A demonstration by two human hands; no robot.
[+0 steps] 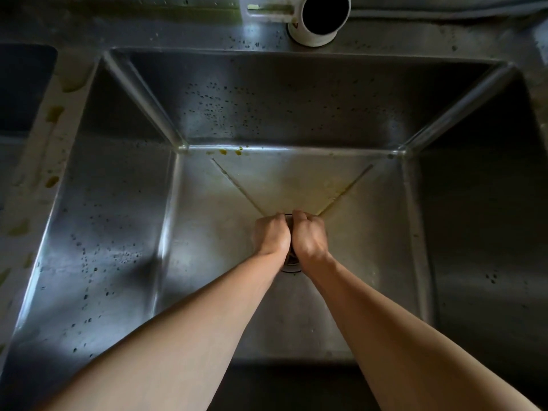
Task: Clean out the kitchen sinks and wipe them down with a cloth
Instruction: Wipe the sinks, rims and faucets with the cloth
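Steel walls of a deep sink (124,209) are speckled with droplets, and yellowish residue is smeared across its floor. Both hands are set side by side over the drain (290,264) at the middle of the floor: the left hand (271,234) and the right hand (308,235) are curled, but what they grip cannot be told. A white mug (318,19) is stood on the rim behind.

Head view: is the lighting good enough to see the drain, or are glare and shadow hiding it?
Head view: dim overall; glare patches on the sink left wall; right wall deep in shadow; wide-angle bends the rim. The drain is mostly covered by the left hand and right hand, so only slivers show; the orange bits at the back edge read clearly.
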